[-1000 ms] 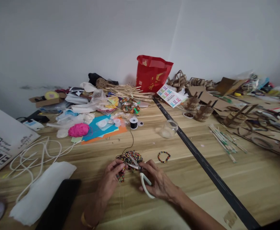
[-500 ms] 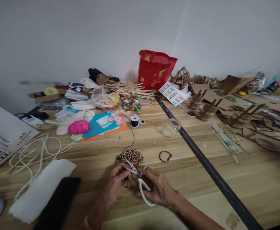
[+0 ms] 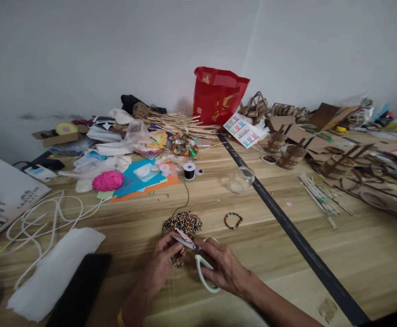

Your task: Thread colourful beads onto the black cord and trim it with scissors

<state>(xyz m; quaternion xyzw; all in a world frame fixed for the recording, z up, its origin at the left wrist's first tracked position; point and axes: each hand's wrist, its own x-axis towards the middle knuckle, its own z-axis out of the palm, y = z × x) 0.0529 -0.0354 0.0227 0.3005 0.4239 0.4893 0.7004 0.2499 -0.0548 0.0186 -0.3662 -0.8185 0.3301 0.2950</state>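
Right hand [image 3: 223, 268] closed around white-handled scissors [image 3: 196, 259], blades parted, tips at 11 o'clock. Left hand [image 3: 162, 263] pinching beaded strand [image 3: 178, 260] just beside blades. Loose bead pile [image 3: 183, 222] at 12 o'clock, touching fingertips. Finished bead bracelet [image 3: 232, 220] at 1 o'clock. Farther out, glass jar [image 3: 241, 180] on its side, contents unclear; red bag [image 3: 218, 96] upright by wall.

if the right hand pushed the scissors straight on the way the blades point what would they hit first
Most likely the pile of beads: the right hand holds the scissors with blades aimed up-left, tips at the pile's near edge. Depth is unclear; the left hand sits just beside that line.
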